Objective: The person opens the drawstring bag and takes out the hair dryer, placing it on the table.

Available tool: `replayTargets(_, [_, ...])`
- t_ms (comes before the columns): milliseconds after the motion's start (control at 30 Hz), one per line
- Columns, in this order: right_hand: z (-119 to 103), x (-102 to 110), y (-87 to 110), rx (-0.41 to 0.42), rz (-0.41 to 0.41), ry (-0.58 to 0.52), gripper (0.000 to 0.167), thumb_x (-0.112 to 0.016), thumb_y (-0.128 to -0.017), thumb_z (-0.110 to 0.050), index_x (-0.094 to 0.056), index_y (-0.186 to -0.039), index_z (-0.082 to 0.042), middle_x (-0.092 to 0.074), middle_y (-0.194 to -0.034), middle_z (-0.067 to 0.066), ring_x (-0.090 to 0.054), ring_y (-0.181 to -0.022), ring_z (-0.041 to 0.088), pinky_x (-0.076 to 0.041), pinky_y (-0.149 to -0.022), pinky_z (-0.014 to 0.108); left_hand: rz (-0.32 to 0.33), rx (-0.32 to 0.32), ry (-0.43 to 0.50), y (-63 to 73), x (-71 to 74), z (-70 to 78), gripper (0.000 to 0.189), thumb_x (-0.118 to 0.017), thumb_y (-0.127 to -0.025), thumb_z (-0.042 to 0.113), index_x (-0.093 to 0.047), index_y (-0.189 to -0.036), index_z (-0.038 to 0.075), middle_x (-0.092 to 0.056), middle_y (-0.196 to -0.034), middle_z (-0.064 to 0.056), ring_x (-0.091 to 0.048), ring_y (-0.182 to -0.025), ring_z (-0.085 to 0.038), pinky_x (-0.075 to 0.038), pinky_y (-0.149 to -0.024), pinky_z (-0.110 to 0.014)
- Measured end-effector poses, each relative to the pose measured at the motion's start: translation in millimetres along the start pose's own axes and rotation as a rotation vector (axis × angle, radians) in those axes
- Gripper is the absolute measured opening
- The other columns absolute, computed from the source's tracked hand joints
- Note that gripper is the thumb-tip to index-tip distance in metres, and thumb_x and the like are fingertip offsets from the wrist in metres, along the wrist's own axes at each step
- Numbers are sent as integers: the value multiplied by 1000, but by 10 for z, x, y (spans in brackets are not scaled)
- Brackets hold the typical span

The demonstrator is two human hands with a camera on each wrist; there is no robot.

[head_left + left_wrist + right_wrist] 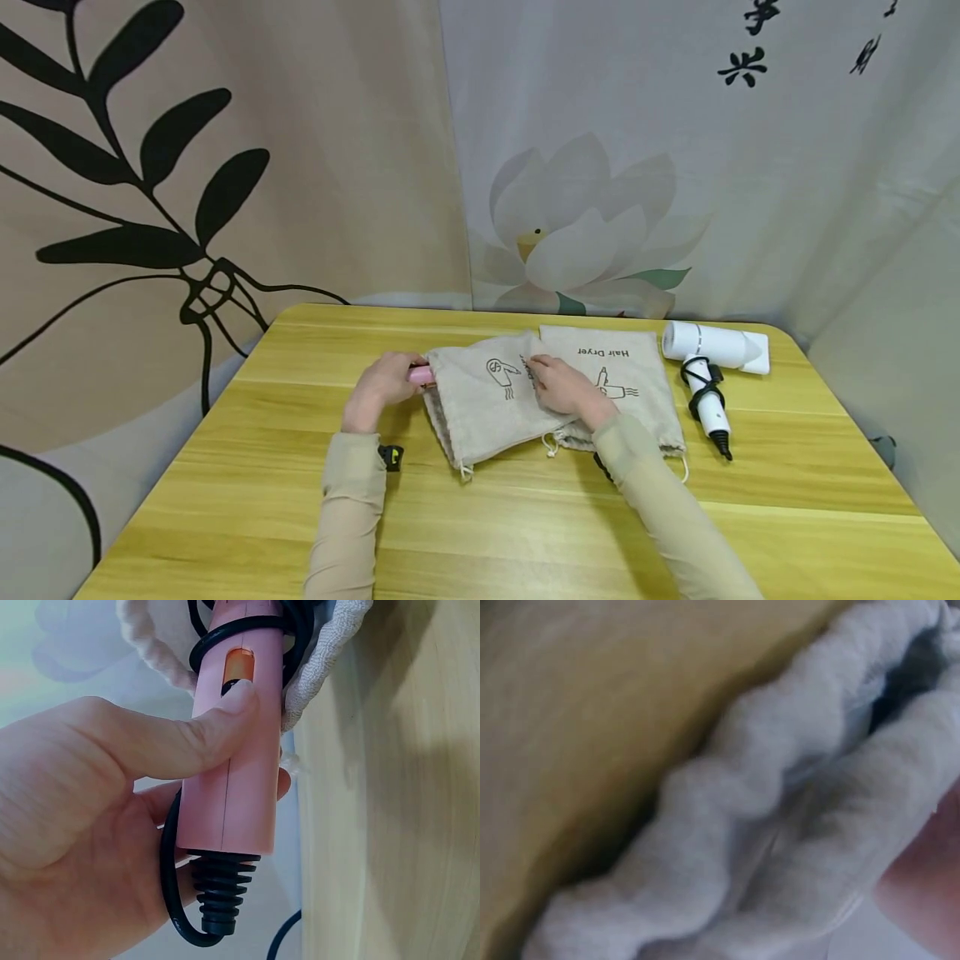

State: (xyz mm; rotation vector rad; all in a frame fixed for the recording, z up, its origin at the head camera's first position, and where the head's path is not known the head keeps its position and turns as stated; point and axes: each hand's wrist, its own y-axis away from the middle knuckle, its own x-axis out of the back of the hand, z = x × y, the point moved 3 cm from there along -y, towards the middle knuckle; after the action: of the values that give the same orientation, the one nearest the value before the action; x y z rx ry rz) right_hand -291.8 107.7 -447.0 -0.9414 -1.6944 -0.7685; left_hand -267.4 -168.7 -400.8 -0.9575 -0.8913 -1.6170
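Observation:
My left hand grips the pink handle of a hair dryer, thumb at its orange switch slot. Black cord is wound around the handle's upper part. The rest of the dryer is hidden in a beige drawstring bag, whose mouth faces left. On that bag's right part, my right hand holds the cloth with bent fingers. A second beige bag, printed "Hair Dryer", lies flat partly beneath it. A gathered cloth hem fills the right wrist view, blurred, with a bit of finger at the edge.
At the table's back right lies a white hair dryer, its cord wound round the handle, which points toward me. The wooden table has its rear edge close to a printed curtain.

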Motion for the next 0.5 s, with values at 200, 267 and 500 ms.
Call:
replayTargets(200, [-21, -45, -10, -5, -14, 77, 46, -43, -97, -17, -43, -141, -3, -41, -147, 16, -39, -135, 35, -34, -113, 45, 12, 1, -8, 12, 17, 14, 45, -69, -81, 10, -59, -126, 7, -65, -113, -16, -60, -94, -27, -50, -81, -44])
replayTargets(267, [-32, -52, -10, -7, -16, 92, 47, -43, -97, -17, -42, -142, -4, -40, -148, 16, -38, -136, 35, -33, -113, 45, 15, 0, -8, 18, 21, 16, 45, -69, -81, 9, -59, -126, 7, -65, -113, -16, -60, -94, -27, -50, -82, -44])
replayTargets(500, [-74, -35, 17, -13, -15, 84, 46, -45, -95, -16, -45, -140, -3, -39, -148, 17, -37, -136, 34, -33, -113, 46, 18, -18, -10, 54, 23, 9, 42, -73, -78, 12, -62, -119, 8, -67, -104, -14, -60, -92, -26, -51, -80, -44])
